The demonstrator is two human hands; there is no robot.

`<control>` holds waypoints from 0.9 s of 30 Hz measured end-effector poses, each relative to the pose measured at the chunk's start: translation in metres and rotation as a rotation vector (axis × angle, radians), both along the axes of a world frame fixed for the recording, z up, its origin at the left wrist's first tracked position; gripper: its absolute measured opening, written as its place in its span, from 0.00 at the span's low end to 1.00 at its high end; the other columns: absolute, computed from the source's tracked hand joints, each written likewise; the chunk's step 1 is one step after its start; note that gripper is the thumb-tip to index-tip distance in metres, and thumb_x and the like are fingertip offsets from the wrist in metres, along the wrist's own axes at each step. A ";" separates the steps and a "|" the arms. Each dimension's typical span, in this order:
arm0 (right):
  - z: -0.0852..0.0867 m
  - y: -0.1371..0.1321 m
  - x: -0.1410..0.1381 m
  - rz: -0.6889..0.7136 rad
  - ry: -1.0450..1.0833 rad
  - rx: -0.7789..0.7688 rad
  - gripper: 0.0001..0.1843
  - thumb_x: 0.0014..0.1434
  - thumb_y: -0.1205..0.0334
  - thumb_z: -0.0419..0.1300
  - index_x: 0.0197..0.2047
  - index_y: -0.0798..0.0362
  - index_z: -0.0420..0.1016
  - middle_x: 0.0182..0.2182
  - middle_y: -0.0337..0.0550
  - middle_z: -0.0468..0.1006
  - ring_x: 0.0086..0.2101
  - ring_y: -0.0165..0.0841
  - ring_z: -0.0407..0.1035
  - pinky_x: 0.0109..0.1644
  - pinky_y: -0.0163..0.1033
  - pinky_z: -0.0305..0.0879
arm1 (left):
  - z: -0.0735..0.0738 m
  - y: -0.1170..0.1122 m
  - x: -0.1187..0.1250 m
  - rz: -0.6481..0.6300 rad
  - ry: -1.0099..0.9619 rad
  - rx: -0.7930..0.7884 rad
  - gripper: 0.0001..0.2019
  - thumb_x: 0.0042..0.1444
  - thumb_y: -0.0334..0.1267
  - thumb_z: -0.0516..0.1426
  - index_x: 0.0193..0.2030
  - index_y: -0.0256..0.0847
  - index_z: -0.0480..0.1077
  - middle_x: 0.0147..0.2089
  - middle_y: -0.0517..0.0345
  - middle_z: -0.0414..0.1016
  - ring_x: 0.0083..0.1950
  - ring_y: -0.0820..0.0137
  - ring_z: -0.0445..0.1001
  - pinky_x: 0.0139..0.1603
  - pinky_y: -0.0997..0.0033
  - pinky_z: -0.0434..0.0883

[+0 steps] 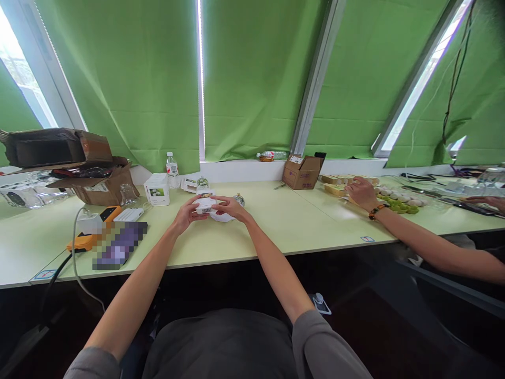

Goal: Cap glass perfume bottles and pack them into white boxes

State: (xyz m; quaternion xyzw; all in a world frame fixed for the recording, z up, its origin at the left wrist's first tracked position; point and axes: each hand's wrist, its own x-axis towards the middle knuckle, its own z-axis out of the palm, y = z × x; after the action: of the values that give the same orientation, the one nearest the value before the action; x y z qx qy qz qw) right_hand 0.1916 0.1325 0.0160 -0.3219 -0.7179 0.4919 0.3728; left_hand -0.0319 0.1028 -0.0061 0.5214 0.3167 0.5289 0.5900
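Note:
Both my hands meet over the pale green table (276, 226), holding a small white box (205, 203) with a barcode label. My left hand (186, 212) grips its left side with fingers curled. My right hand (230, 207) pinches its right side. Under the box lies a white wrapper or bag (221, 216). A small round glass ornament (239, 199) sits just behind my right hand.
A white product box (157, 189), a water bottle (171, 169) and open cardboard boxes (94, 181) stand at the back left. A yellow device with cables (84, 239) lies left. Another person's hand (361, 192) works at right beside green and white items (398, 202). A small cardboard box (302, 172) stands behind.

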 end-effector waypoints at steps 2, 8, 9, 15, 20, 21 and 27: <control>0.000 0.000 0.000 0.005 -0.002 -0.006 0.35 0.49 0.51 0.69 0.59 0.47 0.71 0.31 0.39 0.80 0.29 0.27 0.71 0.41 0.35 0.73 | 0.000 0.000 0.000 0.003 0.001 0.001 0.32 0.56 0.39 0.58 0.67 0.44 0.55 0.53 0.46 0.75 0.43 0.57 0.80 0.48 0.52 0.75; 0.000 0.002 0.002 0.013 -0.001 -0.012 0.36 0.48 0.51 0.70 0.60 0.47 0.70 0.32 0.39 0.81 0.30 0.27 0.72 0.42 0.35 0.73 | 0.002 -0.002 0.001 0.011 0.000 0.000 0.32 0.55 0.38 0.59 0.67 0.44 0.56 0.54 0.46 0.74 0.44 0.57 0.79 0.48 0.54 0.75; 0.000 0.002 0.002 0.010 0.002 -0.011 0.36 0.48 0.51 0.70 0.60 0.47 0.70 0.32 0.39 0.81 0.30 0.27 0.72 0.42 0.35 0.73 | 0.002 -0.002 0.001 0.009 0.003 -0.002 0.32 0.55 0.38 0.59 0.67 0.44 0.56 0.54 0.45 0.74 0.44 0.57 0.79 0.48 0.54 0.75; -0.001 0.003 0.002 -0.016 0.013 0.000 0.34 0.49 0.51 0.70 0.59 0.48 0.71 0.31 0.40 0.81 0.29 0.28 0.72 0.41 0.35 0.73 | 0.003 -0.003 0.001 0.007 0.045 -0.023 0.33 0.55 0.41 0.60 0.67 0.45 0.55 0.51 0.45 0.76 0.42 0.55 0.80 0.45 0.53 0.76; -0.002 0.005 0.001 -0.025 0.010 -0.001 0.34 0.48 0.51 0.70 0.58 0.48 0.72 0.29 0.39 0.80 0.28 0.27 0.71 0.40 0.35 0.73 | 0.001 -0.002 0.001 0.000 0.021 -0.015 0.32 0.55 0.41 0.60 0.66 0.45 0.56 0.54 0.45 0.74 0.44 0.56 0.79 0.46 0.53 0.76; -0.002 0.005 0.001 -0.030 0.010 0.000 0.34 0.47 0.51 0.70 0.58 0.48 0.72 0.29 0.39 0.80 0.28 0.27 0.71 0.40 0.35 0.73 | 0.000 -0.002 0.001 -0.004 0.017 -0.012 0.32 0.56 0.41 0.60 0.66 0.45 0.57 0.54 0.45 0.74 0.44 0.56 0.79 0.46 0.54 0.76; -0.004 0.007 0.000 -0.029 0.022 -0.004 0.33 0.47 0.52 0.71 0.57 0.49 0.73 0.28 0.39 0.80 0.26 0.26 0.70 0.38 0.33 0.72 | 0.000 -0.001 0.001 -0.023 0.012 -0.005 0.32 0.56 0.42 0.60 0.66 0.45 0.56 0.54 0.45 0.74 0.44 0.56 0.79 0.45 0.54 0.77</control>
State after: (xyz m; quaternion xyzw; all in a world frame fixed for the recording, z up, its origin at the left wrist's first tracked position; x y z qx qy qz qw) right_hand 0.1918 0.1399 0.0120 -0.3275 -0.7080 0.4915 0.3871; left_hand -0.0313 0.1015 -0.0066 0.5269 0.3155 0.5180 0.5953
